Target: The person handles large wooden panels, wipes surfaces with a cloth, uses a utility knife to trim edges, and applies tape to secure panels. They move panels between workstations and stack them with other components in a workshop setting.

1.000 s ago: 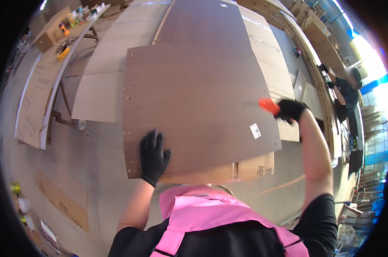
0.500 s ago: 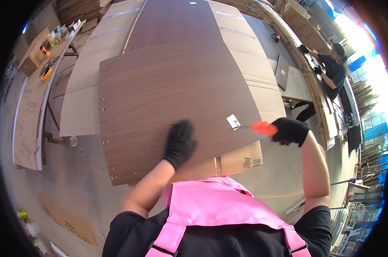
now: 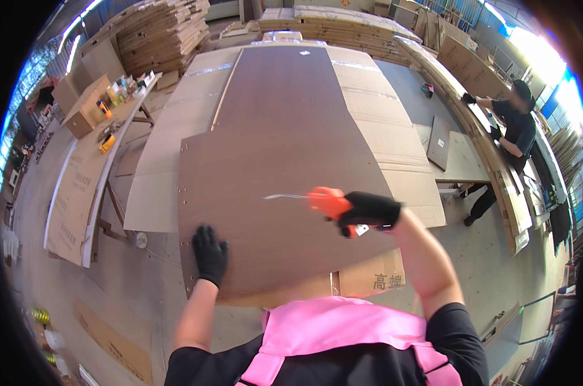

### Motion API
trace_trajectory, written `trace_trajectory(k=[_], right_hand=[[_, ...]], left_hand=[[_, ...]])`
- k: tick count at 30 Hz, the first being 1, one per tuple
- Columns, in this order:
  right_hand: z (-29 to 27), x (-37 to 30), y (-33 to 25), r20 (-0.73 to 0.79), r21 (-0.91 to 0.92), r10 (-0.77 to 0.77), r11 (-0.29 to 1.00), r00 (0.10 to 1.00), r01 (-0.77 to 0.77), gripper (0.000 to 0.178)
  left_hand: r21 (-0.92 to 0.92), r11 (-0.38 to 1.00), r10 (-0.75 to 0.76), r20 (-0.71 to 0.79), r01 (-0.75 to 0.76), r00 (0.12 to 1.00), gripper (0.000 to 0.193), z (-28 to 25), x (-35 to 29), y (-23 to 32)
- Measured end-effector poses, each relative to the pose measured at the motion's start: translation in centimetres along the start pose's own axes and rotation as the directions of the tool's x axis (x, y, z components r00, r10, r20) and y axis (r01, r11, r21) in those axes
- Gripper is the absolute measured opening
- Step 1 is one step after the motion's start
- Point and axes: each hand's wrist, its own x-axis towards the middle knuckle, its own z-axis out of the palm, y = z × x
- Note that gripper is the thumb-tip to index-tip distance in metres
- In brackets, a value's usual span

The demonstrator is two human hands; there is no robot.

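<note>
A large brown wood-grain panel [image 3: 272, 257] lies in front of me, with small holes along its left edge. My left hand [image 3: 210, 254], in a black glove, rests on it near that edge, fingers spread. My right hand [image 3: 373, 211], also gloved, is closed around an orange air blow gun [image 3: 328, 199]. Its long, thin, slightly bent nozzle points left over the middle of the panel. Partly hidden below that hand is a white label [image 3: 362, 229] on the panel.
Another brown panel [image 3: 285, 83] lies farther back on cardboard [image 3: 400, 148]. A cardboard box [image 3: 368, 273] sits under the near edge. To the left stands a cluttered bench [image 3: 79, 174]. A co-worker [image 3: 519, 122] handles long boards at the right. Stacked boards [image 3: 156, 38] rise behind.
My right hand has brought the blow gun leftward over the panel. My left hand has shifted left toward the holed edge. The view has tilted up.
</note>
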Motion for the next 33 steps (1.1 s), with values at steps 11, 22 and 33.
trace_trajectory(k=[11,22,33], right_hand=[[-13.9,4.5,-1.8,-0.818,-0.399,0.038,0.681,0.573,-0.614,0.011],[-2.8,-15.1,0.2,-0.201,-0.368,0.748,0.541,0.633,-0.756,0.017],[0.5,-13.1,-1.2,-0.537,-0.322,0.669,0.4,0.514,-0.858,0.007]], left_hand=[[-0.387,0.797,0.525,0.061,-0.464,0.849,0.063,-4.3,-6.3,11.8],[-0.408,0.776,0.538,0.029,-0.481,0.843,0.059,-2.6,-0.4,12.4],[-0.473,0.717,0.62,0.098,-0.512,0.779,0.069,-5.1,-1.6,7.2]])
